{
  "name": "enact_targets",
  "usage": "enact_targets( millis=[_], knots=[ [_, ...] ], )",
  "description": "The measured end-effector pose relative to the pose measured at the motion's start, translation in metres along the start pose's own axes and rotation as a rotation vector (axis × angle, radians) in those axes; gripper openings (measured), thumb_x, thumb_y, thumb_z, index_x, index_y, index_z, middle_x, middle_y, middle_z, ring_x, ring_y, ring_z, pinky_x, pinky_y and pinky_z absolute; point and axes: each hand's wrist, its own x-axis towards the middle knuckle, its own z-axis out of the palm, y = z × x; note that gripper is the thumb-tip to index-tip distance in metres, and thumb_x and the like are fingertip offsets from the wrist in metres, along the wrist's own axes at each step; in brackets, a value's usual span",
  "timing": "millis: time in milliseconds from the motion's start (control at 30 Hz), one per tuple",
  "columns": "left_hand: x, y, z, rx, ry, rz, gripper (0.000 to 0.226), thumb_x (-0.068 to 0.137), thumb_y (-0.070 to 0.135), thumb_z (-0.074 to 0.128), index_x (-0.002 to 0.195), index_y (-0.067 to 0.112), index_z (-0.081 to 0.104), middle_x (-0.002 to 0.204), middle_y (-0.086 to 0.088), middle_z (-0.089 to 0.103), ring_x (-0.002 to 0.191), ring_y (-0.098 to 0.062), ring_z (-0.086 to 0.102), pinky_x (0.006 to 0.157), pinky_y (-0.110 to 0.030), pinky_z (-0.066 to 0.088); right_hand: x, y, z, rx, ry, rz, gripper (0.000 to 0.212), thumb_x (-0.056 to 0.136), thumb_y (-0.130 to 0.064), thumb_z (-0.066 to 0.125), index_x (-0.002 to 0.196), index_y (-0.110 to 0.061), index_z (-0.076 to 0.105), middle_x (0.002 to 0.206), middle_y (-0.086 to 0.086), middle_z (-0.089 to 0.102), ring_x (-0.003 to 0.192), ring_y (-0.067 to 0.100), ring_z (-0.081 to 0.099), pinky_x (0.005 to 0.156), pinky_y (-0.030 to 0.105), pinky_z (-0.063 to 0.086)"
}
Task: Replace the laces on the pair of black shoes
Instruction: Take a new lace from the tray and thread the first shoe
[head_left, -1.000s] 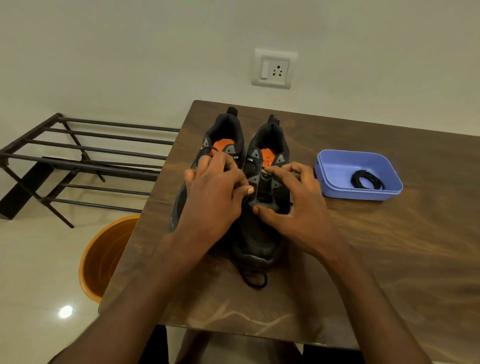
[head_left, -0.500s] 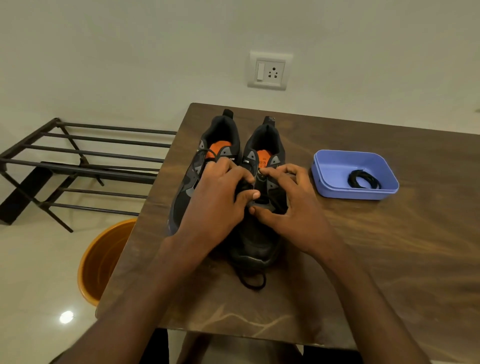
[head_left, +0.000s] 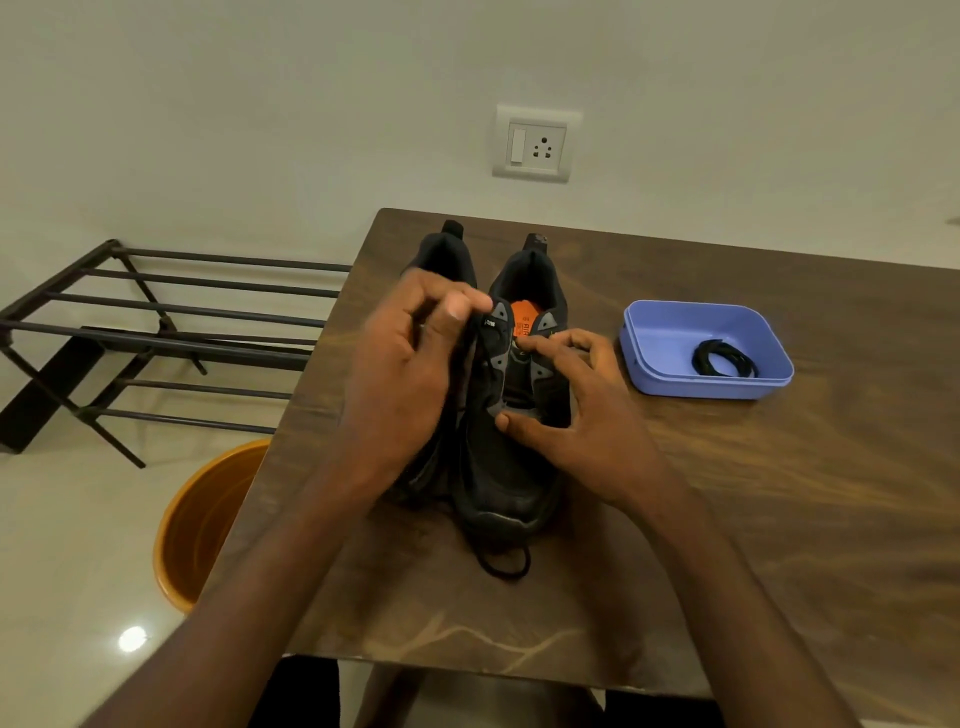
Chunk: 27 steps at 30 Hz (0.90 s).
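On the counter (head_left: 779, 519), a loop of old lace (head_left: 501, 564) trails from the toe of the right-hand black shoe (head_left: 506, 467) at frame centre. Your right hand (head_left: 582, 415) pinches its eyelet flaps; your left hand (head_left: 405, 374) pinches a lace strand above the other black shoe (head_left: 444, 252). Further right, a blue tray (head_left: 670, 332) holds a coiled black lace (head_left: 722, 358).

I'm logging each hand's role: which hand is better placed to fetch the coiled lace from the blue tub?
Right. The right hand lies on the tub's side, nearer the coiled lace; the left hand pinches the old lace.
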Motion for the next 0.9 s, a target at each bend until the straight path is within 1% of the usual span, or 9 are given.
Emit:
enact_targets(
  millis=[67,133,233,367,467,567,633,767,900],
  knots=[
    [0.005,0.008,-0.006,-0.264,0.086,-0.114,0.019,0.112,0.021,0.038,0.108,0.012,0.054,0.093,-0.004,0.069,0.086,-0.021,0.07,0.066,-0.028,0.054,0.0,0.0,-0.001,-0.001,0.006,-0.004,0.077,0.077,-0.054,0.083,0.145,-0.047,0.048,0.144,-0.016,0.03,0.136,0.012,0.042,0.111,0.042,0.048],
    [0.004,0.004,-0.007,-0.151,0.06,-0.138,0.01,0.11,0.025,0.045,0.113,0.016,0.05,0.082,-0.001,0.064,0.073,-0.016,0.065,0.06,-0.025,0.05,0.0,0.0,0.0,-0.003,0.013,-0.009,0.077,0.076,-0.056,0.082,0.144,-0.048,0.048,0.144,-0.016,0.03,0.135,0.012,0.043,0.11,0.042,0.048],
    [-0.002,-0.016,-0.003,0.369,-0.123,-0.034,0.026,0.099,0.027,0.065,0.122,0.02,0.055,0.084,0.006,0.062,0.077,-0.008,0.063,0.071,-0.025,0.056,0.0,-0.001,0.001,0.004,0.013,-0.001,0.08,0.071,-0.066,0.074,0.144,-0.048,0.047,0.144,-0.016,0.029,0.134,0.013,0.044,0.108,0.041,0.051],
    [-0.002,-0.023,0.004,0.665,-0.301,0.009,0.007,0.095,0.028,0.07,0.1,0.025,0.073,0.106,0.007,0.062,0.103,-0.009,0.049,0.093,-0.036,0.048,0.0,-0.002,0.001,0.024,0.004,0.013,0.081,0.07,-0.067,0.072,0.144,-0.048,0.048,0.143,-0.016,0.029,0.134,0.013,0.044,0.106,0.04,0.052],
    [-0.003,-0.02,0.003,0.602,-0.187,0.041,0.005,0.096,0.018,0.068,0.093,0.022,0.071,0.099,0.008,0.065,0.1,-0.012,0.05,0.088,-0.035,0.048,-0.001,-0.003,0.0,0.014,-0.004,0.02,0.079,0.074,-0.057,0.081,0.145,-0.047,0.048,0.144,-0.016,0.029,0.134,0.012,0.043,0.108,0.039,0.052],
    [-0.001,-0.012,-0.002,0.273,0.019,-0.055,0.01,0.103,0.011,0.056,0.102,0.015,0.065,0.103,0.007,0.07,0.105,-0.005,0.063,0.088,-0.019,0.052,-0.001,-0.007,-0.003,-0.007,-0.026,0.036,0.076,0.078,-0.049,0.085,0.145,-0.045,0.049,0.146,-0.016,0.028,0.136,0.012,0.042,0.11,0.039,0.05],
    [0.001,-0.009,-0.003,0.118,0.03,-0.146,0.013,0.107,0.013,0.049,0.108,0.011,0.062,0.105,0.006,0.074,0.106,-0.002,0.068,0.089,-0.014,0.053,-0.001,-0.008,-0.004,-0.005,-0.049,0.046,0.075,0.079,-0.048,0.085,0.144,-0.045,0.049,0.147,-0.016,0.028,0.137,0.012,0.04,0.11,0.039,0.049],
    [-0.003,-0.012,0.001,0.259,-0.011,-0.084,0.01,0.108,0.015,0.05,0.104,0.014,0.059,0.086,0.007,0.068,0.088,-0.002,0.067,0.08,-0.01,0.05,-0.004,-0.016,-0.005,0.004,0.014,0.06,0.071,0.077,-0.045,0.087,0.14,-0.04,0.054,0.138,-0.013,0.036,0.129,0.009,0.045,0.106,0.036,0.052],
    [-0.001,-0.015,-0.007,0.388,0.026,0.03,0.006,0.105,0.022,0.057,0.104,0.019,0.062,0.087,0.012,0.062,0.084,-0.005,0.063,0.074,-0.02,0.053,-0.009,-0.04,-0.003,-0.029,0.111,-0.059,0.034,0.086,-0.035,0.08,0.118,-0.035,0.066,0.1,-0.015,0.052,0.093,0.005,0.054,0.078,0.026,0.05]
  ],
)
